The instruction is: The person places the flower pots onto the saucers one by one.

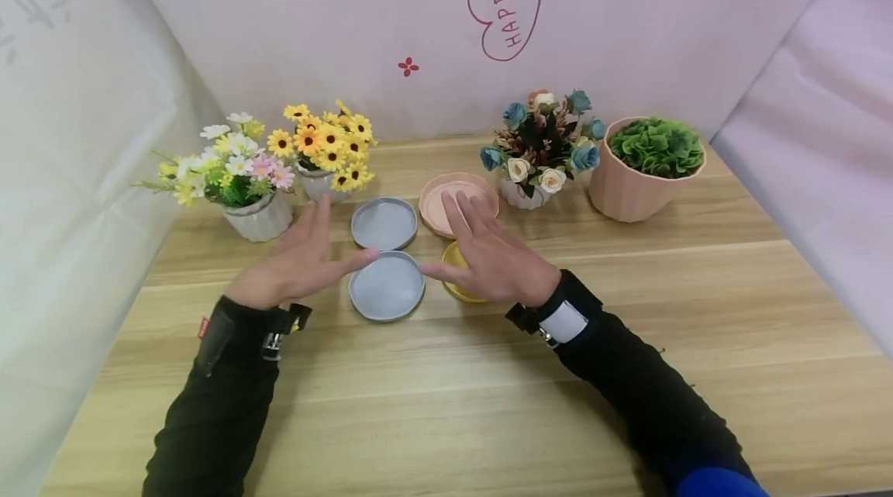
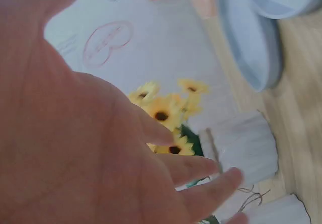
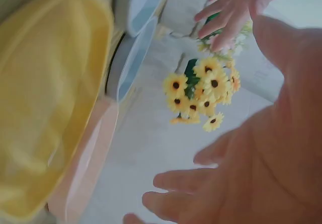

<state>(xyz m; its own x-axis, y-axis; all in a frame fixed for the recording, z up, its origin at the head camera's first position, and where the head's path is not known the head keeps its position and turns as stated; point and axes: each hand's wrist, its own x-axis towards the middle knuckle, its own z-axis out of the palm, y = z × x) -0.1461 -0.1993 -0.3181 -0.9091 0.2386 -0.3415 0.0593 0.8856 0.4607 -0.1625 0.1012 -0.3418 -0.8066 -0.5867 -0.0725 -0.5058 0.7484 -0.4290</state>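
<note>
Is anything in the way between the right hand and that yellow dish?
Nothing visible. The right hand hovers partly over the yellow dish, and the right wrist view shows only open space between them. The pink dish lies just beyond it and the grey-blue dishes to its left, none in between.

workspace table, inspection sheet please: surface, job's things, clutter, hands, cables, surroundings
Surface: wood-grain table, light brown.
Job's things: near grey-blue plate, far grey-blue plate, pink plate, yellow plate partly covered in the head view.
Clutter: mixed daisies, yellow flowers, blue-and-cream rose bouquet, green plant, all in pots.
Hands: left hand and right hand, fingers extended, holding nothing.
Cables: nothing seen.
Surroundings: pale cloth behind, printed with a red heart outline reading HAPPY.
</note>
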